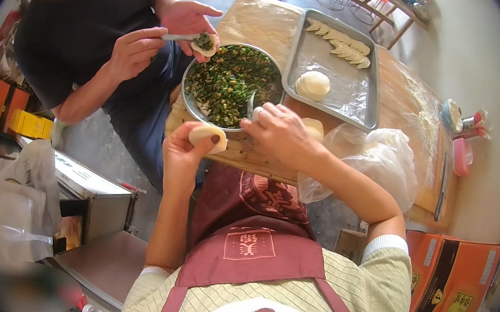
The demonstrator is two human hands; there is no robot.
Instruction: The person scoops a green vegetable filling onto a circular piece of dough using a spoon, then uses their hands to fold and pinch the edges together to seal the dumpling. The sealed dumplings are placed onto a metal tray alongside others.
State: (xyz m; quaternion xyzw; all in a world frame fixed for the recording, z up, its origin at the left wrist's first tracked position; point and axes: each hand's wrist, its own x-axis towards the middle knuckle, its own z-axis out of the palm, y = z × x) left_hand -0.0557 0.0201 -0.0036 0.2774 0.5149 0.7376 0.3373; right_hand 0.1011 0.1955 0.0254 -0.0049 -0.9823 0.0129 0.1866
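Note:
My left hand (187,148) pinches a round dough wrapper (207,138) between thumb and fingers, just in front of the steel bowl (185,96). Chopped green filling (226,83) covers most of the bowl's inside. At the bowl's near right rim, my right hand (276,129) grips a metal spoon (250,104) whose head reaches into the filling. Partly hidden behind that hand, a stack of wrappers (313,128) lies on the wooden table (257,21).
Opposite, a person (141,53) holds a filled wrapper (205,44) and a utensil (179,37). A metal tray (331,107) carries rows of folded dumplings (339,43) and stacked wrappers (313,85). A clear plastic bag (371,161) droops over the table edge. Orange boxes (453,293) stand at right.

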